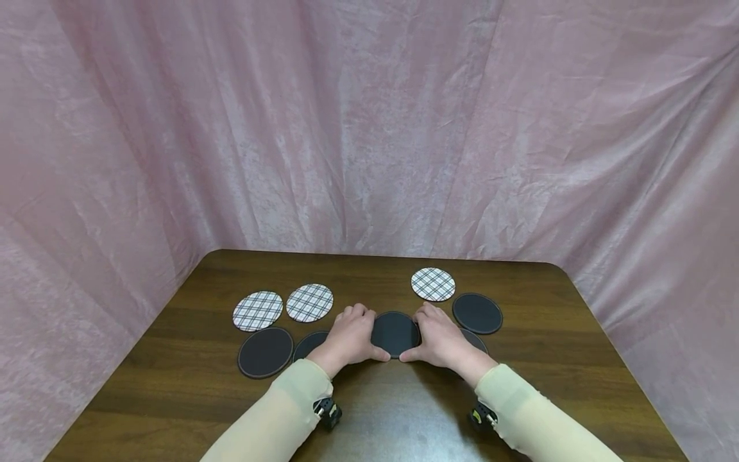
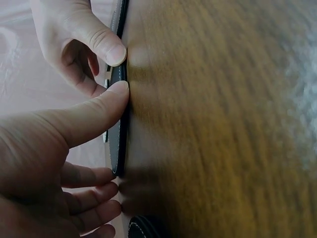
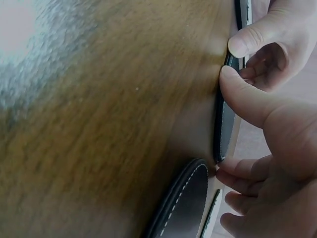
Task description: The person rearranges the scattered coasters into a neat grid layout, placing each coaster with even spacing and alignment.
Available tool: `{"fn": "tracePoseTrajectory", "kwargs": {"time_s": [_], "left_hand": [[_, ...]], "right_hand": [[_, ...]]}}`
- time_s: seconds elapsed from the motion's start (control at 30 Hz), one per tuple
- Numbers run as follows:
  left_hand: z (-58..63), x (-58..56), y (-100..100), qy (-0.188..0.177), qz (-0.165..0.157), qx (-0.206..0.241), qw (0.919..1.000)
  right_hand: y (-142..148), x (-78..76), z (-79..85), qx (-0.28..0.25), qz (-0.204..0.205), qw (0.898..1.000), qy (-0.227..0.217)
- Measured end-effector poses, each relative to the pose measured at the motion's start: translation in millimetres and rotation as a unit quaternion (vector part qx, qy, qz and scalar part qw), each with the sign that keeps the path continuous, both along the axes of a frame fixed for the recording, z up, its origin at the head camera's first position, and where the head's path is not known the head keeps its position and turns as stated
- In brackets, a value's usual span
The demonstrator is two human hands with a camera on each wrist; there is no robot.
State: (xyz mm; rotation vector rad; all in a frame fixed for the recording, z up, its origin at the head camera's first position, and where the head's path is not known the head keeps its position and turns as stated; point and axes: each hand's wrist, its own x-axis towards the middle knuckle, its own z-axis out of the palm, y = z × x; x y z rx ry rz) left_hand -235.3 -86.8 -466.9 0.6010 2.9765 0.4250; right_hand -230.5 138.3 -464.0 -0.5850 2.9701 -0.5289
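Note:
Both hands hold one round black coaster (image 1: 395,335) with pale edge stitching, near the middle of the wooden table. My left hand (image 1: 350,337) grips its left side, the thumb on the near rim and the fingers around the far side. On the opposite side, my right hand (image 1: 437,337) grips it the same way, and the two thumbs come close together. In the left wrist view the coaster (image 2: 118,134) is seen edge-on, flat and close to the tabletop. The right wrist view shows its stitched rim (image 3: 224,129) between thumb and fingertips.
Left of the hands lie two plaid coasters (image 1: 258,311) (image 1: 310,303) and a black coaster (image 1: 265,353); another black one (image 1: 308,343) is partly behind the left hand. At right lie a plaid coaster (image 1: 433,284), a black coaster (image 1: 477,313) and a partly covered dark one (image 1: 476,340). Pink curtains (image 1: 369,128) surround the table.

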Motion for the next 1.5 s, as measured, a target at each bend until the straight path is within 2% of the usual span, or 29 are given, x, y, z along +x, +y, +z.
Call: {"fn": "tracePoseTrajectory", "kwargs": {"time_s": [0.93,1.2,1.5], "left_hand": [[0.8,-0.8,0,-0.016,-0.011,-0.015,0.9997],[7.2,0.6,-4,-0.032,-0.005,0.013,0.9994],[14.4,-8.2,-5,-0.036,0.014,0.063,0.9973]], "right_hand": [[2,1.5,-1.5,-0.004,0.008,1.0,0.002],[12,4.3,3.1,-0.016,0.008,1.0,0.011],[29,-4.7,8.3,-0.007,-0.018,0.999,0.045]]}}
